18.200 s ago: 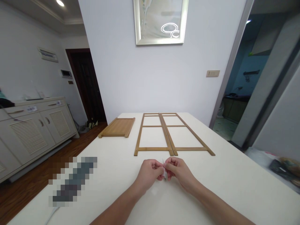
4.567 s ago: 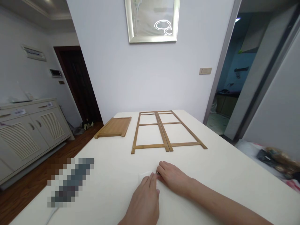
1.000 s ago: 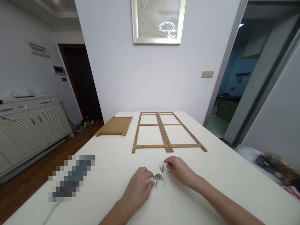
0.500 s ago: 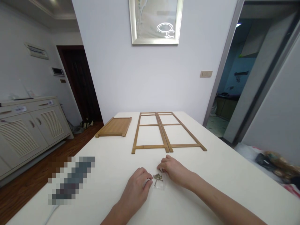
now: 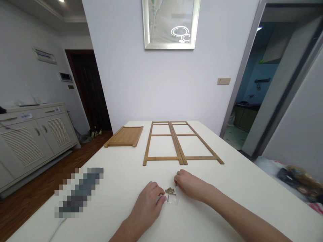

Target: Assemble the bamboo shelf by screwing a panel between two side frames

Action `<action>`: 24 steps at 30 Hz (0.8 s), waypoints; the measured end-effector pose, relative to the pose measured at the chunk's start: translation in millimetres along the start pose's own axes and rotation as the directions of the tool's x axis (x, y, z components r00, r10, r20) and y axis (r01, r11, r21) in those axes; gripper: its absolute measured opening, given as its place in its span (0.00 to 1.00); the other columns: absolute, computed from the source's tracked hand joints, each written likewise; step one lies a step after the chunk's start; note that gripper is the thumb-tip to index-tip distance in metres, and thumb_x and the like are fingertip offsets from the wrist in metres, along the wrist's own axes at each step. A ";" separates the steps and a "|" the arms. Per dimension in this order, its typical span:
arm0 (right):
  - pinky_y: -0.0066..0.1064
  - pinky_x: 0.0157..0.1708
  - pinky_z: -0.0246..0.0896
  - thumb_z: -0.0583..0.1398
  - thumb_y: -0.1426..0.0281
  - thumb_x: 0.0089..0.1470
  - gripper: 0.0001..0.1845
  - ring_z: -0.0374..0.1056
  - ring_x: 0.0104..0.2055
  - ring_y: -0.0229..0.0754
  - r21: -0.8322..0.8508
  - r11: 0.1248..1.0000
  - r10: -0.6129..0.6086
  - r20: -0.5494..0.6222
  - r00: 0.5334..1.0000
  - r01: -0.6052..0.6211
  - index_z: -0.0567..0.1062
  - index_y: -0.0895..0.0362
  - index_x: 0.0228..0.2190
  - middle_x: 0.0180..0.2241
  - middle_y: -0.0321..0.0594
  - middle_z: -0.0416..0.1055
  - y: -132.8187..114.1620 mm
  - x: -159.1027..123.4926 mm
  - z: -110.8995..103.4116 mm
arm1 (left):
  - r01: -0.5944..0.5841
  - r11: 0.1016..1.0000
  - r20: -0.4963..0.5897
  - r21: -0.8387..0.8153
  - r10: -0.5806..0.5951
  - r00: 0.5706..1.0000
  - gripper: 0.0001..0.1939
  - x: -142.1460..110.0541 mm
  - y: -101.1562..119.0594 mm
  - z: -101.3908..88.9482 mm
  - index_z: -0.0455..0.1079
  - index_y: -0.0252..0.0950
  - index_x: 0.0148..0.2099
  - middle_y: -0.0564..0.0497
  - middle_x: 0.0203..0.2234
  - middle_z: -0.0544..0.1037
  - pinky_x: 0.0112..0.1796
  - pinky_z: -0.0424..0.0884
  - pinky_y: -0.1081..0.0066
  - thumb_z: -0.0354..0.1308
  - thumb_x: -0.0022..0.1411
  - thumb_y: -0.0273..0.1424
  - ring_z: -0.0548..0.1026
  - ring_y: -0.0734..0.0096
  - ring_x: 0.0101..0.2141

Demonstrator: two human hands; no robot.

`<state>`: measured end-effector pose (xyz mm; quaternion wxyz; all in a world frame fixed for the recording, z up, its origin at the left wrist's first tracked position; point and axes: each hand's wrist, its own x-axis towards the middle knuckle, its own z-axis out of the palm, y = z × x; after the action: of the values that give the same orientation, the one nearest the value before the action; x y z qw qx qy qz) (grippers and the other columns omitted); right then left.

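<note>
My half-curled left hand point(image 5: 151, 203) holds one clear bag point(image 5: 174, 200) near me, heaped screws point(image 5: 170, 191) in or on it, uncountable. Just right, my right hand point(image 5: 176, 184) bunches closed, contents hidden. Two wooden frames point(image 5: 181, 160) lie far.

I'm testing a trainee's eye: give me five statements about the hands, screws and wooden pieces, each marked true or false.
1. The wooden panel lies left of the two open frames. True.
2. One frame lies on top of the other. False: they lie side by side.
3. Screws lie between the left hand and the right hand. True.
4. The left hand rests on the panel. False: it is beside the screws.
5. Clear plastic shows by the screws. True.
</note>
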<state>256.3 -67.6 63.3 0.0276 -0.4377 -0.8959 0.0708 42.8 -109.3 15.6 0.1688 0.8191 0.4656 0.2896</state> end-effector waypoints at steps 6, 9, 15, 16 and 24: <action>0.28 0.35 0.57 0.51 0.82 0.57 0.14 0.65 0.36 0.41 0.034 0.999 0.027 -0.031 0.999 -0.026 0.75 0.61 0.33 0.34 0.47 0.72 -0.9 -0.6 -0.9 | 0.015 1.000 0.004 0.005 -0.015 1.000 0.08 -0.3 1.6 -0.8 0.72 0.36 0.37 0.48 0.34 0.75 0.43 0.67 0.63 0.51 0.64 0.26 0.71 0.63 0.39; 0.28 0.36 0.57 0.51 0.81 0.58 0.14 0.65 0.38 0.42 0.053 0.998 0.039 -0.056 0.998 -0.037 0.75 0.61 0.33 0.34 0.47 0.71 0.0 0.7 -4.2 | 0.027 1.000 0.011 0.002 -0.027 1.000 0.08 -0.5 3.6 -2.2 0.72 0.36 0.38 0.48 0.34 0.75 0.43 0.67 0.63 0.51 0.63 0.25 0.71 0.63 0.39; 0.27 0.36 0.59 0.52 0.79 0.58 0.12 0.66 0.36 0.39 0.150 0.989 0.019 -0.087 0.996 -0.006 0.75 0.59 0.32 0.34 0.43 0.71 -17.5 -1.4 -14.0 | 0.055 0.998 -0.002 -0.033 -0.055 0.998 0.11 -0.1 1.3 -2.4 0.71 0.36 0.43 0.48 0.35 0.76 0.43 0.68 0.62 0.49 0.62 0.24 0.72 0.63 0.39; 0.27 0.36 0.59 0.52 0.78 0.58 0.12 0.67 0.36 0.39 0.185 0.982 -0.005 -0.090 0.996 0.021 0.75 0.58 0.32 0.33 0.42 0.71 -22.9 -1.8 -14.0 | 0.071 0.996 -0.017 -0.044 -0.072 0.997 0.13 -0.1 -0.2 -2.0 0.71 0.36 0.44 0.47 0.36 0.76 0.43 0.68 0.63 0.47 0.62 0.23 0.73 0.63 0.39; 0.30 0.38 0.60 0.53 0.78 0.58 0.14 0.67 0.40 0.43 0.306 0.938 -0.128 -0.127 0.984 0.161 0.79 0.58 0.34 0.32 0.44 0.73 -38.2 6.6 7.3 | 0.111 0.991 -0.058 -0.073 -0.115 0.992 0.16 0.7 -9.1 -0.1 0.70 0.37 0.46 0.47 0.37 0.76 0.43 0.68 0.64 0.44 0.62 0.22 0.74 0.65 0.40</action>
<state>221.6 -86.3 61.7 0.1492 -0.3637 -0.9002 0.1875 37.0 -104.0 10.9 0.1990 0.7756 0.5058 0.3208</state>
